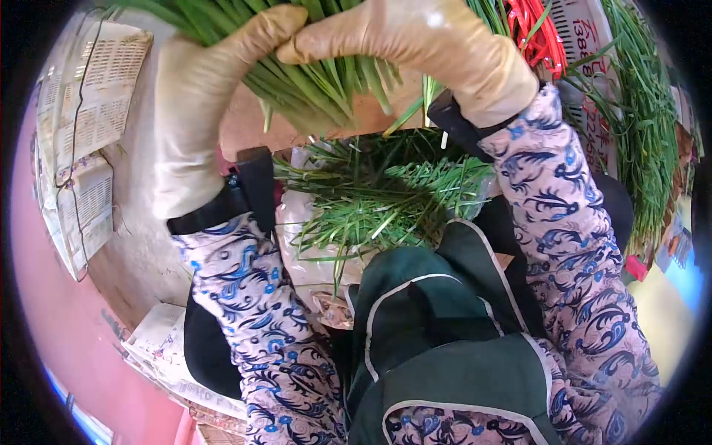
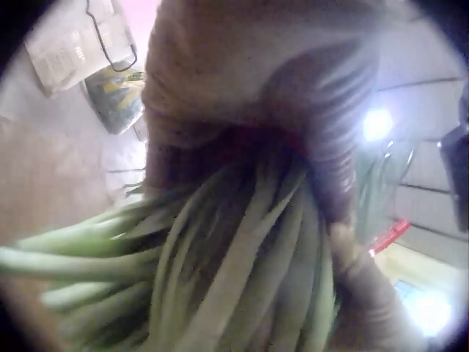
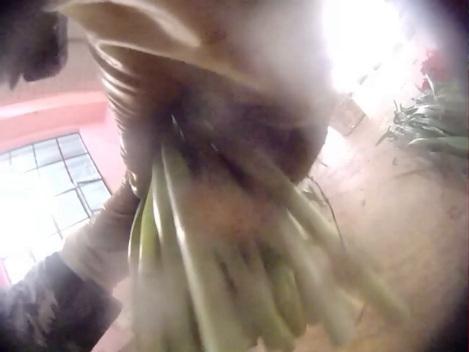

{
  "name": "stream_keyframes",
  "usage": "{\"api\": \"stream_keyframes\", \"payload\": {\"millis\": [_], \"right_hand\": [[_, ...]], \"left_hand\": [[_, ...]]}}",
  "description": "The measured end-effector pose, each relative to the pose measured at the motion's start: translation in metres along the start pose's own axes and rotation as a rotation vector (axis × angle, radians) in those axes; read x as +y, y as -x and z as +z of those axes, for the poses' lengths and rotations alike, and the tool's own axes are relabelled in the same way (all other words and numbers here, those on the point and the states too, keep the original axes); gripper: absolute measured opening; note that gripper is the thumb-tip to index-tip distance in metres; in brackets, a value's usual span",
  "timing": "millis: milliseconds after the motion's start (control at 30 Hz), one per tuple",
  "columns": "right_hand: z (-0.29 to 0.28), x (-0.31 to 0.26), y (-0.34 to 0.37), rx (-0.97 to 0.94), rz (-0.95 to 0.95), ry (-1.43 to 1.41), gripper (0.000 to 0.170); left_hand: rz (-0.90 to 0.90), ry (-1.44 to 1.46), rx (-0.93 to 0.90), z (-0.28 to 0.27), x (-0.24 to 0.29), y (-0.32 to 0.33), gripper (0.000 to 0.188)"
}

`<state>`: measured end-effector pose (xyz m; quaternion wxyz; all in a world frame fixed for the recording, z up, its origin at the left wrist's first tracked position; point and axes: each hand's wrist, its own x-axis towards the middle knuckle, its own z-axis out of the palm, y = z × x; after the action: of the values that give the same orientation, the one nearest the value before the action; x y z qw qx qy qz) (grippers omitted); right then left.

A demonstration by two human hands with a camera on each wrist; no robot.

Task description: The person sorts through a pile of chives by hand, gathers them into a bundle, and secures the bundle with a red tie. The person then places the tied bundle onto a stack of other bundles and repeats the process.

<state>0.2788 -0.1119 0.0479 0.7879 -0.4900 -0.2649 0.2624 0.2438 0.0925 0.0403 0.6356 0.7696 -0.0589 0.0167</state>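
Two hands in tan rubber gloves grip one thick bunch of long green stalks (image 1: 319, 85) at the top of the head view. The left hand (image 1: 200, 104) curls round the bunch from the left, and the right hand (image 1: 430, 48) from the right, their thumbs meeting over it. Pale stalk ends point down toward the wearer. In the left wrist view, stalks (image 2: 242, 257) fan out below the left glove (image 2: 256, 73). Whitish stalks (image 3: 220, 257) hang from beneath the right glove (image 3: 212, 66) in the right wrist view; the fingertips are hidden.
Loose green leaves (image 1: 400, 193) lie on plastic below a brown board (image 1: 252, 119). Red ties (image 1: 538, 37) sit by a white printed crate (image 1: 593, 96) at the right, with more greens (image 1: 645, 126) beyond. Cord-bound printed paper (image 1: 96, 81) stands at the left.
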Motion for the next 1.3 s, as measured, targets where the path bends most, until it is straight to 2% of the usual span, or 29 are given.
{"api": "stream_keyframes", "payload": {"millis": [67, 100, 167, 200, 267, 333, 367, 467, 500, 600, 633, 767, 867, 900, 933, 1000, 1033, 1100, 1200, 1300], "right_hand": [[0.007, -0.007, 0.007, 0.018, 0.097, -0.154, 0.067], [0.007, -0.006, 0.014, -0.045, 0.049, -0.306, 0.059], [0.008, 0.028, 0.003, 0.240, 0.371, -0.095, 0.030], [0.005, 0.047, 0.003, 0.250, 0.344, -0.180, 0.029], [-0.028, 0.102, 0.004, 0.352, 0.378, 0.096, 0.043], [-0.022, 0.094, 0.018, 0.432, 0.402, 0.261, 0.051], [-0.028, 0.098, 0.017, 0.432, 0.426, 0.334, 0.054], [-0.028, 0.096, 0.014, 0.443, 0.530, 0.465, 0.055], [-0.024, 0.102, 0.009, 0.426, 0.405, 0.308, 0.057], [-0.021, 0.092, 0.020, 0.461, 0.435, 0.298, 0.059], [-0.024, 0.096, 0.020, 0.458, 0.411, 0.301, 0.061], [-0.035, 0.114, 0.020, 0.476, 0.448, 0.391, 0.063], [-0.034, 0.111, 0.020, 0.462, 0.430, 0.379, 0.063], [-0.027, 0.098, 0.018, 0.475, 0.555, 0.352, 0.061], [-0.029, 0.104, 0.015, 0.455, 0.514, 0.268, 0.059], [-0.034, 0.127, 0.010, 0.409, 0.434, 0.097, 0.056], [-0.022, 0.102, 0.008, 0.433, 0.553, 0.213, 0.048], [-0.017, 0.100, -0.003, 0.394, 0.615, 0.404, 0.034], [-0.019, 0.107, -0.006, 0.321, 0.628, 0.533, 0.029], [-0.017, 0.099, -0.006, 0.278, 0.557, 0.558, 0.029]], "left_hand": [[-0.137, 0.016, -0.115, -0.011, 0.012, -0.008, 0.044], [-0.191, -0.066, -0.189, -0.019, 0.008, -0.016, 0.043], [-0.297, -0.080, -0.301, -0.015, 0.001, -0.025, 0.043], [-0.351, -0.086, -0.357, -0.013, -0.007, -0.030, 0.044], [-0.549, -0.310, -0.383, -0.007, -0.054, -0.043, 0.051], [-0.462, -0.506, -0.341, 0.008, -0.062, -0.036, 0.053], [-0.492, -0.506, -0.389, 0.003, -0.065, -0.040, 0.061], [-0.608, -0.195, -0.314, -0.009, -0.092, -0.041, 0.069], [-0.684, -0.117, -0.240, -0.007, -0.076, -0.036, 0.074], [-0.704, 0.180, -0.270, -0.032, -0.079, -0.029, 0.070], [-0.651, 0.306, -0.213, -0.024, -0.061, -0.014, 0.064], [-0.471, 0.419, -0.273, -0.022, -0.064, 0.017, 0.057], [-0.453, 0.116, -0.190, 0.005, -0.056, 0.027, 0.064], [-0.393, 0.138, -0.162, 0.014, -0.058, 0.028, 0.074], [-0.406, 0.045, -0.164, 0.027, -0.042, 0.026, 0.085], [-0.317, -0.246, -0.192, 0.028, -0.073, 0.018, 0.102], [-0.307, -0.322, -0.170, 0.031, -0.071, 0.015, 0.106], [-0.297, -0.474, -0.121, 0.041, -0.064, 0.013, 0.113], [-0.444, -0.567, -0.116, 0.048, -0.044, 0.010, 0.111], [-0.442, -0.643, -0.087, 0.046, -0.054, 0.010, 0.107]]}}
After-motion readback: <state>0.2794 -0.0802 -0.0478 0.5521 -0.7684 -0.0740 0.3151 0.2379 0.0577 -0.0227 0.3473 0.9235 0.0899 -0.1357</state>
